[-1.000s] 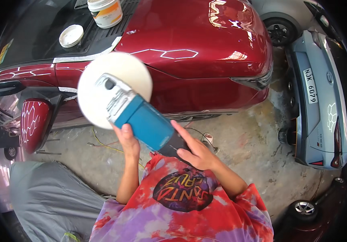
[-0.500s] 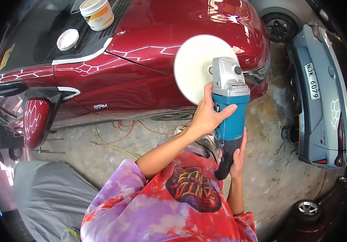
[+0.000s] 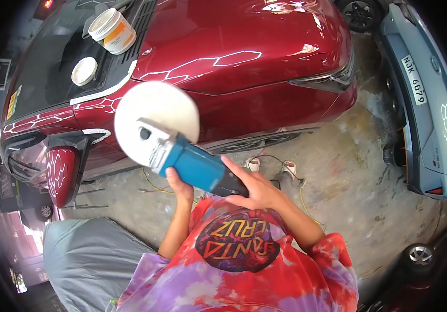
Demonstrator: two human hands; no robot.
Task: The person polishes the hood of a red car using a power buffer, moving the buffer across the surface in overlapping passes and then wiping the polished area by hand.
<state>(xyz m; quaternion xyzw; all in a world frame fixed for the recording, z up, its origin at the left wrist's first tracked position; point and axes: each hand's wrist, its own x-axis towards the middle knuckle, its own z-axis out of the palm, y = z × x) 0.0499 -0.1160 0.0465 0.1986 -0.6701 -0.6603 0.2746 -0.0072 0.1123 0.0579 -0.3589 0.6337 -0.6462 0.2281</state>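
Observation:
A blue, black and silver polisher (image 3: 195,167) with a big round white pad (image 3: 156,106) is in both my hands, aslant in front of the dark red car (image 3: 208,49). My left hand (image 3: 180,188) is closed around the blue body near the silver head, its thumb on the near side. At the black rear end, my right hand (image 3: 254,186) wraps the grip. The pad overlaps the car's side and front door area in view; whether it touches the paint I cannot tell. The pad's edge looks slightly blurred.
An orange-and-white tub (image 3: 117,36) and a round white lid (image 3: 84,71) rest near the windshield base. The red side mirror (image 3: 63,174) juts out at left. A grey cover (image 3: 91,260) stands near left, a grey-blue car (image 3: 421,104) at right. Cords (image 3: 306,200) cross the floor.
The polisher has swung from the right to the left and tilted over. My left hand has shifted to the body's other side; my right hand has come up over the rear grip.

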